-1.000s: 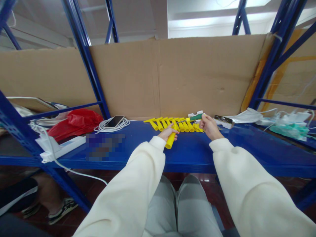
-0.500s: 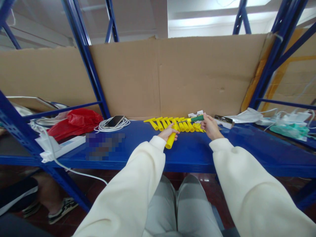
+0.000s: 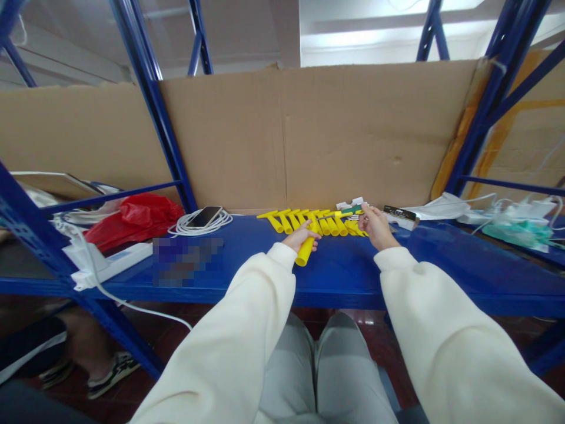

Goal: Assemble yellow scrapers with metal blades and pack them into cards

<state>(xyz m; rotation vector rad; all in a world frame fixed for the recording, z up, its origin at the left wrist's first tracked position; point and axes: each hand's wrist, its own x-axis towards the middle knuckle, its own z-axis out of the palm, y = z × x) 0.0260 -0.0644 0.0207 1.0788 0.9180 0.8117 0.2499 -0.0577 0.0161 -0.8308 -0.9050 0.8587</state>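
The left hand (image 3: 302,237) grips a yellow tubular piece (image 3: 303,254) over the blue shelf (image 3: 256,259); the right hand (image 3: 373,225) pinches a green-and-yellow screwdriver (image 3: 354,210) — its shaft pointing toward that piece. Just beyond — a row of similar yellow pieces (image 3: 342,228), near the cardboard (image 3: 353,135).

Cardboard panel (image 3: 353,129) behind blue metal shelving (image 3: 161,112); dark reddish floor (image 3: 176,347); bright ceiling light (image 3: 375,41)

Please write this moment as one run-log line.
Left hand: holds yellow piece | right hand: holds screwdriver, pointed toward piece | behind: row of similar pieces
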